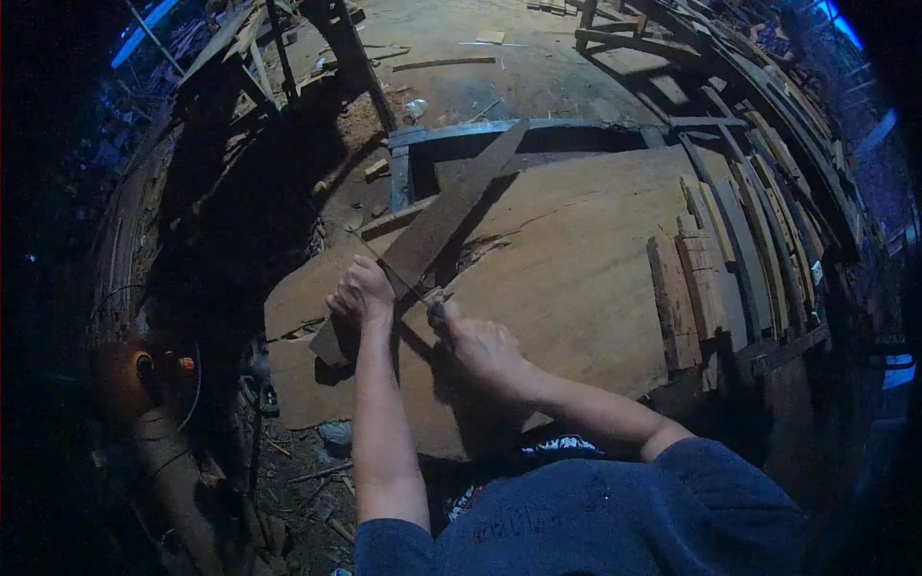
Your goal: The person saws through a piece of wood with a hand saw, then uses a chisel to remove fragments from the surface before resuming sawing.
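A long dark plank (437, 226) lies slantwise over a broad sheet of wood (576, 259), casting a shadow along its right side. My left hand (363, 291) is closed at the plank's left edge, fingers curled, gripping it there. In my right hand (485, 357) is the handle of a long thin-bladed tool (403, 280), the fist wrapped round its near end. The blade shows as a narrow line crossing the plank, passing just beside my left knuckles. What kind of tool it is, I cannot tell.
Stacked wood strips (744, 250) line the right side. Behind the sheet runs a wooden frame beam (547, 125). An orange rounded object (125, 370) stands at lower left, near a thick post (182, 480). Offcuts and debris are scattered on the ground.
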Tool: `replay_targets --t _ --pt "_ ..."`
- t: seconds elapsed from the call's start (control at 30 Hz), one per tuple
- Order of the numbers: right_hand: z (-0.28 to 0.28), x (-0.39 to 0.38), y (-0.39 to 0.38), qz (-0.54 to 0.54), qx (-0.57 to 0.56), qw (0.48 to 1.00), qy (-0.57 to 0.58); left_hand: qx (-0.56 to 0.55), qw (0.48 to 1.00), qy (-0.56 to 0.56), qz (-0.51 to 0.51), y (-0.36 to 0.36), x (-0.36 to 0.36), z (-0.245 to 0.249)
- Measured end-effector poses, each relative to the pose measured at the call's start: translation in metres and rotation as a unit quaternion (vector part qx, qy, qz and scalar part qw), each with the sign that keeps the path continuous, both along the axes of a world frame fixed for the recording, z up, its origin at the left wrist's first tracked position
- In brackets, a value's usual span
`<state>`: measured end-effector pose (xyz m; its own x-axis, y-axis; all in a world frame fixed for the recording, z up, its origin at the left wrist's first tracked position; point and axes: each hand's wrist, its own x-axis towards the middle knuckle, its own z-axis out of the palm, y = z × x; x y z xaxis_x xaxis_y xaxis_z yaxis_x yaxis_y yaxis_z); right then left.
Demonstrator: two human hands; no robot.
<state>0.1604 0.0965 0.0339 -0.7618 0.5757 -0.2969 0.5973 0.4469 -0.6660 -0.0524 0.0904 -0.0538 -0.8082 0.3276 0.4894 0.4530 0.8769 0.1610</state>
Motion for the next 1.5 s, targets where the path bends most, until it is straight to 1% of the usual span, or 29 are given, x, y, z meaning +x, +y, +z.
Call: replay_targets --t 0.03,0.1,0.13,0.2,0.23,0.3,0.33,0.4,0.43,0.5,0.53,0.6,0.63,0.7,0.73,0.8,0.83,0.9,0.93,1.0,1.07,1.13,1.2,1.23,1.3,1.33,1.4,1.43,1.5 --pt "-0.008 -0.011 0.003 -0.003 -0.004 1.000 0.001 -0.004 1.000 0.001 -0.003 0.000 -0.008 -0.014" --pt "-0.033 -0.047 0.018 -0.022 0.060 0.997 0.052 0.057 0.993 -0.098 0.011 0.005 -0.023 -0.032" --pt "-0.040 -0.048 0.020 -0.026 0.060 0.996 0.057 0.056 0.994 -0.093 0.007 0.006 -0.025 -0.031" --pt "-0.051 -0.048 0.019 -0.019 0.063 0.989 0.133 0.030 0.997 -0.067 -0.006 0.004 -0.027 -0.030" --pt "-0.040 -0.034 0.013 -0.021 0.065 0.989 0.133 0.032 0.997 -0.068 -0.008 0.002 -0.021 -0.022" --pt "-0.007 0.006 0.001 0.014 0.024 0.999 0.038 0.000 0.996 -0.089 -0.009 -0.001 -0.005 0.005" --pt "-0.012 0.008 0.004 0.016 0.025 0.999 0.035 0.001 0.996 -0.093 -0.007 0.001 -0.004 0.008" --pt "-0.029 0.011 0.005 0.022 -0.020 0.996 0.088 0.016 0.992 -0.122 0.001 0.000 -0.001 0.009" --pt "-0.034 -0.003 0.009 0.018 -0.024 0.996 0.090 0.011 0.993 -0.121 -0.002 -0.003 0.000 0.007" --pt "-0.034 -0.044 0.027 -0.005 0.077 0.996 0.049 0.024 0.992 -0.116 -0.050 -0.002 -0.007 0.004" --pt "-0.031 -0.043 0.027 -0.008 0.078 0.995 0.055 0.024 0.992 -0.109 -0.053 0.000 -0.014 -0.005" --pt "-0.028 -0.028 0.017 0.023 0.028 0.995 0.092 0.083 0.990 -0.114 -0.006 0.002 -0.022 -0.025" --pt "-0.023 -0.015 0.012 0.021 0.033 0.995 0.091 0.087 0.989 -0.115 -0.008 0.003 -0.016 -0.013" --pt "-0.016 0.014 0.000 -0.004 0.007 0.999 0.034 -0.013 0.997 -0.071 -0.013 0.000 -0.002 0.007" --pt "-0.024 0.013 0.000 -0.001 0.006 1.000 0.029 -0.013 0.997 -0.076 -0.010 -0.002 0.002 0.010" --pt "-0.045 0.002 -0.006 -0.017 0.082 0.989 0.122 -0.006 0.999 -0.046 -0.012 -0.002 0.006 0.016" --pt "-0.037 -0.012 -0.001 -0.021 0.080 0.989 0.124 -0.008 0.999 -0.043 -0.015 -0.003 0.005 0.013" --pt "-0.018 -0.044 0.020 -0.017 0.041 0.998 0.043 0.013 0.993 -0.111 -0.036 -0.001 -0.006 0.005" --pt "-0.017 -0.042 0.021 -0.019 0.043 0.998 0.047 0.015 0.993 -0.107 -0.038 -0.001 -0.016 -0.010" --pt "-0.020 -0.033 0.021 0.006 0.045 0.992 0.117 0.004 0.994 -0.104 -0.021 -0.002 -0.036 -0.043" --pt "-0.020 -0.005 0.010 0.001 0.054 0.994 0.094 0.030 0.992 -0.121 -0.027 0.003 -0.025 -0.025" --pt "-0.025 0.000 0.008 0.005 0.058 0.996 0.066 0.052 0.988 -0.143 -0.023 0.002 -0.018 -0.019" --pt "-0.036 -0.012 0.010 0.005 0.107 0.988 0.111 0.020 0.990 -0.138 -0.037 0.000 -0.015 -0.012" --pt "-0.033 -0.023 0.014 0.003 0.104 0.988 0.113 0.017 0.990 -0.136 -0.038 -0.002 -0.012 -0.006" --pt "-0.023 -0.048 0.027 -0.031 0.041 0.996 0.069 0.007 0.987 -0.158 -0.013 -0.001 -0.007 0.006" --pt "-0.027 -0.046 0.026 -0.033 0.042 0.996 0.074 0.008 0.988 -0.154 -0.015 0.000 -0.007 0.010" --pt "-0.044 -0.031 0.019 -0.008 0.039 0.990 0.132 0.003 0.990 -0.143 -0.019 0.000 -0.004 0.011" --pt "-0.033 -0.017 0.016 -0.007 0.043 0.990 0.131 0.006 0.989 -0.144 -0.020 0.003 -0.014 -0.002" --pt "-0.002 0.012 0.007 0.019 -0.020 1.000 0.011 0.081 0.984 -0.157 -0.031 0.005 -0.036 -0.042"
